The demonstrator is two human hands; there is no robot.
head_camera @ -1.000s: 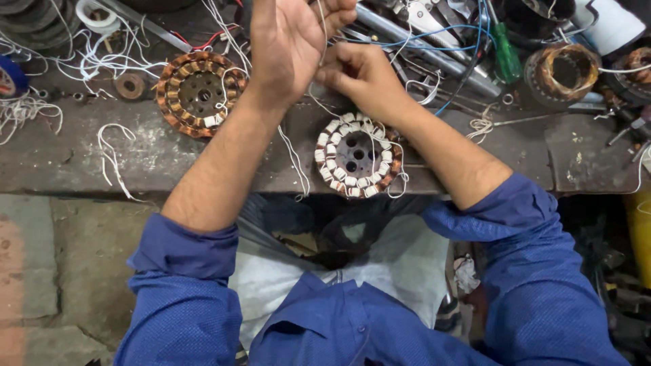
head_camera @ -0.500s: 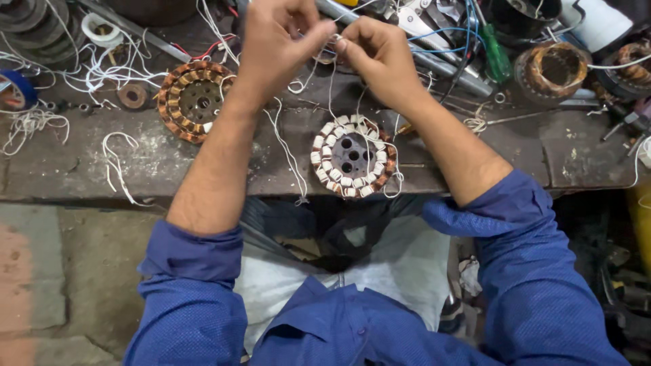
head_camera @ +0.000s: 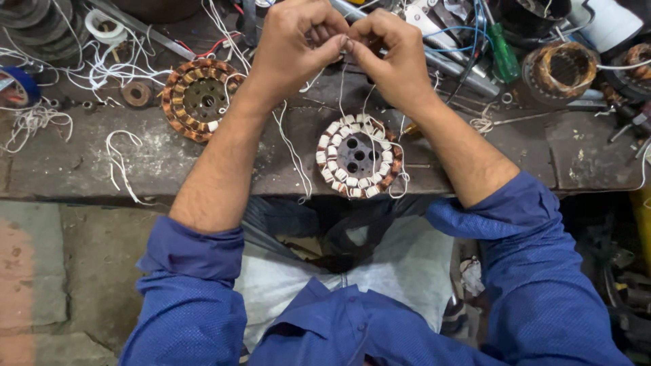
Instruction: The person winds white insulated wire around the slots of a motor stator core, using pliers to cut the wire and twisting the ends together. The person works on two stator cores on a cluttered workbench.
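A round stator [head_camera: 358, 156] with copper windings and white insulating pieces lies on the grey workbench [head_camera: 163, 169] near its front edge. Thin white lead wires [head_camera: 341, 88] rise from it to my hands. My left hand [head_camera: 298, 41] and my right hand [head_camera: 386, 47] meet above the stator, fingertips pinched together on the wire ends. A second stator [head_camera: 199, 99] with bare copper coils lies to the left, beside my left forearm.
Loose white wire pieces [head_camera: 122, 163] litter the bench's left side. A blue tape roll [head_camera: 17, 85] sits at the far left. A green-handled screwdriver [head_camera: 500, 51], metal rods and another wound motor part [head_camera: 559, 71] lie at the back right.
My hands have come together: the left hand, raised and spread a second ago, now pinches the wires against the right hand's fingertips. The view has shifted slightly.
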